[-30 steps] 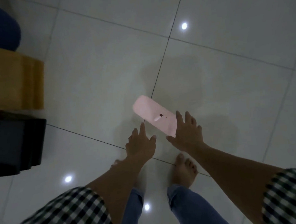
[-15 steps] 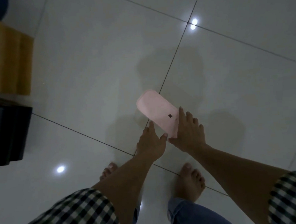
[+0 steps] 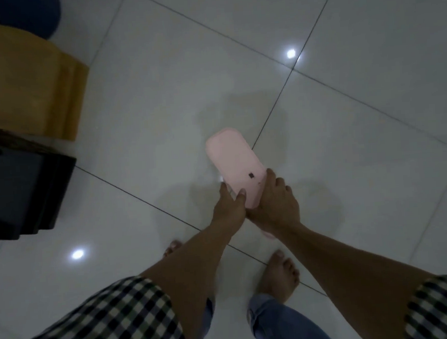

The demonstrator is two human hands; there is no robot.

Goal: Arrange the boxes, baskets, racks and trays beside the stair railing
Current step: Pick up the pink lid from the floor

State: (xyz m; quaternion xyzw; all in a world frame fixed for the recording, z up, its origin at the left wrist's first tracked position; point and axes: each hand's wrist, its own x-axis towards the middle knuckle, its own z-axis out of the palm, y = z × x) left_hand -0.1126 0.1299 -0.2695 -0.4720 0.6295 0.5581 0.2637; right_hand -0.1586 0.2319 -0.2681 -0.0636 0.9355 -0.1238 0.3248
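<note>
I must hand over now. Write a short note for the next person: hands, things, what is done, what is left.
Left hand: grips the pink tray's near end, thumb on top.
Right hand: grips the same end from the other side.
Things: tray low at the tiled floor, lifted or not unclear; yellow box and black box at far left.
Done: both hands hold the tray.
To do: place it beside the stair railing, which is not in view.

One pink tray (image 3: 232,163), one yellow box (image 3: 23,88), one black box (image 3: 20,189), two hands (image 3: 229,210) (image 3: 276,205), two bare feet (image 3: 278,275) (image 3: 172,248).
</note>
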